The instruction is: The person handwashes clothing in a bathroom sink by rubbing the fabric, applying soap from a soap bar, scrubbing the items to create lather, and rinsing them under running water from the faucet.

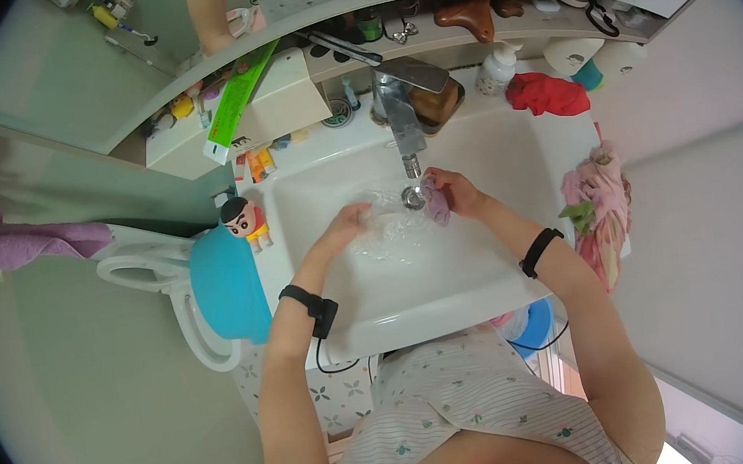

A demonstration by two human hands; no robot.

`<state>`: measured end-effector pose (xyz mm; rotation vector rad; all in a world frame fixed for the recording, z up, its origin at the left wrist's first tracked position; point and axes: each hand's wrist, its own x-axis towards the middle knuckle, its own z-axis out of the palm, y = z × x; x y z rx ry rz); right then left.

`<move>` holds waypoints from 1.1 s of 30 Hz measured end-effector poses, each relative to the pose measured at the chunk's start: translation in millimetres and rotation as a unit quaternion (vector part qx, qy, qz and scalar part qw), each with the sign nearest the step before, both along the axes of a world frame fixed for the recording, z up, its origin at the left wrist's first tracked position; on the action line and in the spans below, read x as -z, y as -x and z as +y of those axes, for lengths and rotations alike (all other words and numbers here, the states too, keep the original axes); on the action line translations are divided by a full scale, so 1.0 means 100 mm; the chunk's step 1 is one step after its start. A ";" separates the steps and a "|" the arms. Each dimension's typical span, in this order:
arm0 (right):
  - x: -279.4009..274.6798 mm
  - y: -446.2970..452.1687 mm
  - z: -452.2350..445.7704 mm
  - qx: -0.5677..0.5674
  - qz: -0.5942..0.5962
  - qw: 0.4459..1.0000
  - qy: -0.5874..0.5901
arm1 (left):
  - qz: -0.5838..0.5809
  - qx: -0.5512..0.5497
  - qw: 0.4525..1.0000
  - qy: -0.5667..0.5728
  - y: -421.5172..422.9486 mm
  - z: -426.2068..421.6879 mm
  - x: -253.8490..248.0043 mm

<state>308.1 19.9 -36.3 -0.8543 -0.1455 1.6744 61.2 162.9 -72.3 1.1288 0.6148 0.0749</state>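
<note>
Lilac fabric, a small crumpled cloth [436,204], is held inside a white sink [453,291], just to the right of the round metal drain fitting [413,197] and near the foot of the faucet [398,113]. Right hand [459,191]: fingers bent, pinching the cloth at its right edge. Left hand [350,225]: fingers partly curled, at the left margin of a clear, glistening patch [390,230] in the basin; whether it grips anything cannot be told. Nature of the patch, water or thin transparent film, also uncertain. The two hands are apart, with the patch and the drain fitting between them.

Both forearms bear black bands; the left band [310,311] carries a dark block with a cable.

Surroundings: a toy figure [243,220] in red and yellow stands at the sink's left rim. Red cloth [548,94] lies at the back right corner, beside a white pump bottle [495,73]. Pink fabric [603,190] is heaped along the right rim. Left of the sink, a turquoise basin [225,282] overlaps the toilet seat [204,341].
</note>
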 end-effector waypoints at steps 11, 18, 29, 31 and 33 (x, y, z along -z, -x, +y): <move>0.58 0.20 -0.02 -0.285 -0.730 0.610 0.116 | 0.297 0.280 0.748 -0.523 -0.26 -0.36 0.82; 0.70 0.36 0.15 -0.386 -0.785 0.471 0.114 | 0.273 0.151 0.934 -0.172 -0.18 -0.32 0.74; 0.57 0.31 0.17 -0.354 -0.776 0.518 0.065 | 0.059 -0.024 0.963 0.263 -0.16 -0.26 -0.16; 0.15 0.27 0.11 -0.307 -0.733 0.604 0.061 | 0.007 0.012 0.963 0.269 -0.15 -0.31 -0.17; -0.14 0.20 0.03 -0.173 -0.492 0.848 0.091 | -0.028 -0.027 0.964 0.262 -0.18 -0.45 -0.29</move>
